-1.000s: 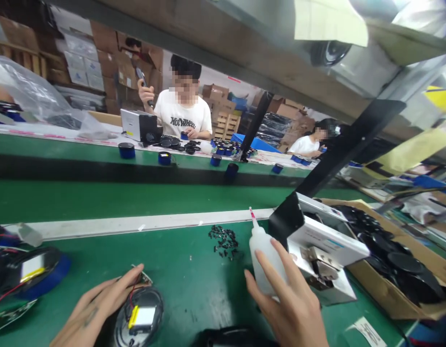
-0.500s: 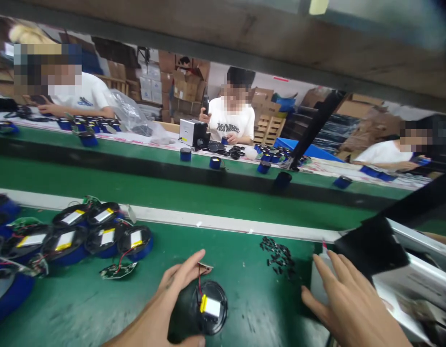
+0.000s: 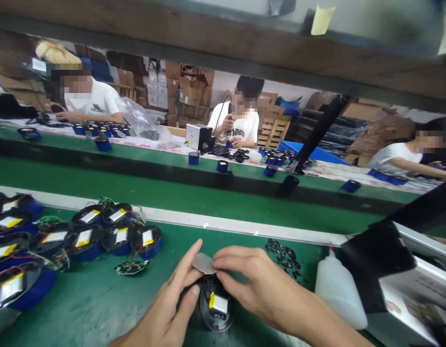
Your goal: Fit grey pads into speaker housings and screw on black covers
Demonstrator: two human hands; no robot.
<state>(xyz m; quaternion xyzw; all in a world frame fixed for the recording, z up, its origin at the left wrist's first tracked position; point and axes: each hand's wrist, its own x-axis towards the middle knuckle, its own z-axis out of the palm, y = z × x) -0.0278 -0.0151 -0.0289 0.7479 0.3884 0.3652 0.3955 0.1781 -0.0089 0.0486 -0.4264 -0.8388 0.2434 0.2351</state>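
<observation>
In the head view, the right hand (image 3: 250,273) pinches the right edge of a small pale plate (image 3: 204,264) between thumb and fingers. The left hand (image 3: 172,304) is on the plate's left side, its index finger raised and its thumb apart; whether it grips the plate cannot be told. The plate is just above the far edge of a round black housing (image 3: 212,325), which sits on the green worktop (image 3: 100,308) between the two hands. A silver battery (image 3: 220,303) with a yellow end lies in the housing.

To the right, beyond the right hand, is a scatter of small black parts (image 3: 283,258); farther right a white squeeze bottle (image 3: 340,291) stands near a black panel (image 3: 380,255). On the left, blue-sided round units (image 3: 88,251) are grouped close together, with a green circuit board (image 3: 131,268) just in front. On the far side, a co-worker (image 3: 240,126) holds a dark tool (image 3: 230,110).
</observation>
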